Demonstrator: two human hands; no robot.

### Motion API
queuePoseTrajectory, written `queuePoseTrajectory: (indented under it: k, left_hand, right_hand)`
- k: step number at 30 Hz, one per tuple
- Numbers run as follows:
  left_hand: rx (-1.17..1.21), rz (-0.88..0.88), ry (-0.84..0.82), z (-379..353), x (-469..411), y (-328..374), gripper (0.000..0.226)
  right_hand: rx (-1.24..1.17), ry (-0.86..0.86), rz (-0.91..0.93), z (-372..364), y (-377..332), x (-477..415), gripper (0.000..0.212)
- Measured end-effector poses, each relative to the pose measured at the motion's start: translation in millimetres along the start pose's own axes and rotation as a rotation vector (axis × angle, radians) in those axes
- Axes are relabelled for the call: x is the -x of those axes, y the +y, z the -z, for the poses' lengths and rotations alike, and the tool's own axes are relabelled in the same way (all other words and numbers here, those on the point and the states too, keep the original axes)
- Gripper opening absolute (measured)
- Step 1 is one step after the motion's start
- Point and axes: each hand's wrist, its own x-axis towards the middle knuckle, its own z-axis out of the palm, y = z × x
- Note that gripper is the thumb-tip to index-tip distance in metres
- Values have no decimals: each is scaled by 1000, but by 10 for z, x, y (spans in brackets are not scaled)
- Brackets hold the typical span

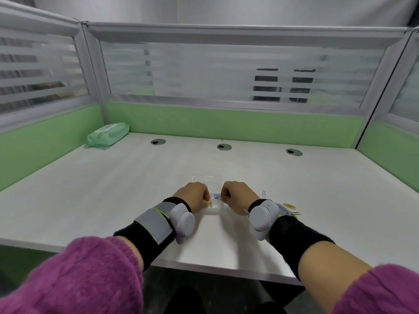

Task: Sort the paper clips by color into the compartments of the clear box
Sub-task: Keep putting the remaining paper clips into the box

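Paper clips (289, 206) lay loose by the right hand (238, 196) while both curled hands, left hand (196, 196) too, flanked the clear box (214, 203), grip unclear; steadying it before dropping clips seemed wise.

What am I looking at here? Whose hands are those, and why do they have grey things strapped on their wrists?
This picture comes from a camera worn on a person's head, so you see what they see looking down at a desk. The left hand and right hand are curled on either side of a small clear box with blue paper clips inside. I cannot tell exactly what the fingers pinch. The grey wrist devices are strapped on; the picture does not show what they do. More loose clips lie on the desk to the right, and a green wipes pack sits far back on the left.
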Motion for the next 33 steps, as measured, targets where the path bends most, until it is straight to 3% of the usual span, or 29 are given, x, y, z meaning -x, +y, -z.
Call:
queuePoseTrajectory:
  k: [4,10,15,17,22,25,33]
  left_hand:
    - [6,3,21,38,24,-56,18]
    - [23,11,53,72,61,-139,18]
    - [27,-18,65,62,50,-76,18]
    - [31,-39,61,38,27,-5,18]
    - [34,-119,23,-84,-71,306,19]
    - [30,-153,-2,-178,-136,498,19]
    - [18,-246,-64,-458,-354,1012,20]
  right_hand:
    - [8,-14,32,-48,-99,-18,11]
    - [4,-18,41,-118,-220,-59,20]
    - [-10,1,26,-74,-153,-39,15]
    - [-13,22,18,-44,-60,-14,5]
    - [-23,62,-29,90,286,113,4]
    - [-9,80,-81,164,514,182,17]
    - [13,114,-245,411,1212,376,22]
